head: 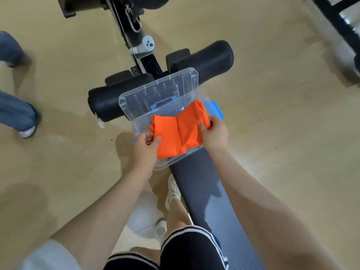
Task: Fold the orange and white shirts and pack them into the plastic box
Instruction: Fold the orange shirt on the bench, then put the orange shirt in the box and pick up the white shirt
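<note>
A folded orange shirt (pixel 180 131) hangs over the open mouth of a clear plastic box (pixel 141 123) with blue latches. My left hand (pixel 145 147) pinches the shirt's near left corner. On the right edge, my right hand (pixel 213 133) grips the cloth with thumb on top. The box's clear lid (pixel 155 92) stands propped open behind it. No white shirt shows in this view.
The box sits at the far end of a grey padded bench (pixel 204 191), by black foam rollers (pixel 206 59) and a metal frame. A white controller (pixel 145 44) lies on the frame. Another person's jeans legs (pixel 15 114) stand at left on the tan floor.
</note>
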A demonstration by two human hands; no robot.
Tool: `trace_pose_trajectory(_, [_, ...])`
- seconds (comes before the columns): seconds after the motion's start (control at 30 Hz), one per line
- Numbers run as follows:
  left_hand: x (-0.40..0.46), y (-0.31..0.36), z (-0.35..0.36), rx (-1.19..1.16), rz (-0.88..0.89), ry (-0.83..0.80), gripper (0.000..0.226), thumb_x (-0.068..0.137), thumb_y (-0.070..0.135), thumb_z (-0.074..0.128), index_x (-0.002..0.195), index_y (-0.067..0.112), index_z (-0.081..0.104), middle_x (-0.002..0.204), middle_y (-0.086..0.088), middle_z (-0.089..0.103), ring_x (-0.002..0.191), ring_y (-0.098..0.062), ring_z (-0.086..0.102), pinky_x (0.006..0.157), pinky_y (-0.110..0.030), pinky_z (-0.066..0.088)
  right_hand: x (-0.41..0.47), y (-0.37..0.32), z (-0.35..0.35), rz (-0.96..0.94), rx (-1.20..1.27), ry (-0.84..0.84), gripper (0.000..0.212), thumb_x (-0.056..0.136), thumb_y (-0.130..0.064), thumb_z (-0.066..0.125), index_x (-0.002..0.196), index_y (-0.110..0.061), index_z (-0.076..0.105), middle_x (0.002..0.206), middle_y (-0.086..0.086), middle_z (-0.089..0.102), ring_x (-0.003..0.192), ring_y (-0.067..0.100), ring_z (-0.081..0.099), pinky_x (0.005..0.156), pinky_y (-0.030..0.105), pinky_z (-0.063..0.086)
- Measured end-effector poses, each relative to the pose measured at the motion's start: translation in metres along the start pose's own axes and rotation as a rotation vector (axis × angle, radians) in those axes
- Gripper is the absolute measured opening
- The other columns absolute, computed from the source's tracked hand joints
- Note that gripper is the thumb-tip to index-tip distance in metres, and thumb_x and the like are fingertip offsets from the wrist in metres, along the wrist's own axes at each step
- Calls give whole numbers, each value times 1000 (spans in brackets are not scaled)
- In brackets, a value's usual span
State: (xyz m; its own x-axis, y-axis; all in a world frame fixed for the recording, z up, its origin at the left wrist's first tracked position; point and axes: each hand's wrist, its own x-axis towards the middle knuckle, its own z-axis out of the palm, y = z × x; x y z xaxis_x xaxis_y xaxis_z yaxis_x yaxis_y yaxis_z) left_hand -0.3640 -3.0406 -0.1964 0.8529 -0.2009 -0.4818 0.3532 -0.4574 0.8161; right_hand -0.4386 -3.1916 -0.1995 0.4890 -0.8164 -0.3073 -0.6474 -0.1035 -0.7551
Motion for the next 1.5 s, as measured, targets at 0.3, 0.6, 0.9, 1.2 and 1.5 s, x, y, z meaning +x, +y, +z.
trace_pose_trajectory(0.3, [88, -43, 56, 348, -233, -17, 17, 84, 3, 57, 100, 1, 55, 95, -10, 59, 92, -22, 54, 77, -25, 37, 105, 41, 61, 219, -311, -152, 31, 88, -16, 50, 116, -2, 53, 117, 20, 61, 111, 34, 56, 87, 37, 43])
trace_pose_trajectory(0.6, [105, -65, 62, 847, -17, -569, 41, 87, 3, 45, 129, 4, 48, 136, -19, 43, 123, -33, 46, 105, -34, 34, 91, 59, 92, 60, -741, -469, 59, 88, -3, 36, 143, -15, 21, 151, 12, 20, 131, 34, 31, 102, 50, 36])
trace_pose_trajectory(0.9, [120, -72, 63, 1287, 69, -752, 62, 90, 17, 46, 145, 14, 20, 154, -13, 10, 138, -34, 24, 112, -43, 27, 98, 57, 100, 295, -727, -570, 76, 89, -14, 51, 148, -17, 5, 159, 6, -2, 142, 31, 18, 112, 49, 27])
trace_pose_trajectory(1.2, [69, 39, -2, 923, 508, -924, 34, 90, 8, 46, 122, 6, 55, 124, -15, 60, 116, -27, 54, 98, -28, 35, -42, -20, 32, 150, -275, -135, 27, 90, -12, 49, 114, -3, 58, 113, 20, 61, 107, 34, 56, 88, 35, 41])
trace_pose_trajectory(1.5, [-74, 66, -7, 1102, 690, -1389, 31, 91, 12, 47, 121, 11, 53, 104, -1, 56, 84, -17, 50, 78, -21, 37, -248, 5, -48, 556, -44, 184, 25, 93, -18, 48, 110, -5, 59, 114, 13, 65, 106, 29, 57, 87, 32, 42])
